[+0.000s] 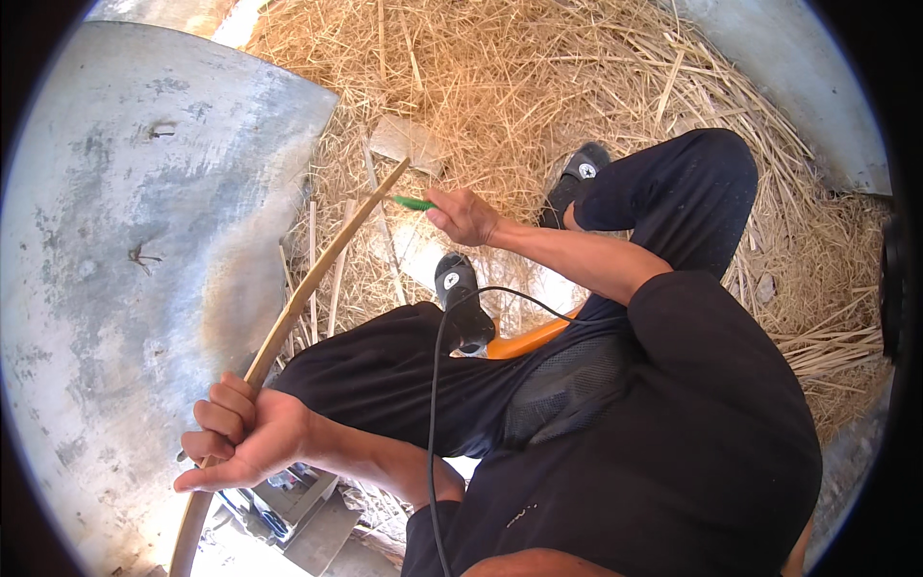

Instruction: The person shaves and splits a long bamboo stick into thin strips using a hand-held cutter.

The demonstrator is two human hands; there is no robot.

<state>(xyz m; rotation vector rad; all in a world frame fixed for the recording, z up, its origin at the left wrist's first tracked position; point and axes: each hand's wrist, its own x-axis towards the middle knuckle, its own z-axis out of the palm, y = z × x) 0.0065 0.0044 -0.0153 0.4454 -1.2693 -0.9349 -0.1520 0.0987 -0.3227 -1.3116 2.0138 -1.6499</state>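
Note:
My left hand (240, 433) is closed round a long, slightly curved bamboo strip (306, 286), its thumb stretched out along one side. The strip slants from the lower left up to a narrow far end near the middle. Close to that end my right hand (465, 217) grips a small green-handled tool (413, 203). The tool's front end meets or crosses the strip; whether it is a blade is too small to tell. Most of the handle is hidden inside my fingers.
A heap of straw-like shavings (500, 77) covers the ground ahead. A worn grey wall panel (144, 192) stands at the left. My legs are bent over an orange seat (529, 340). A black cable (433, 433) runs down my front. Odds and ends (288, 500) lie lower left.

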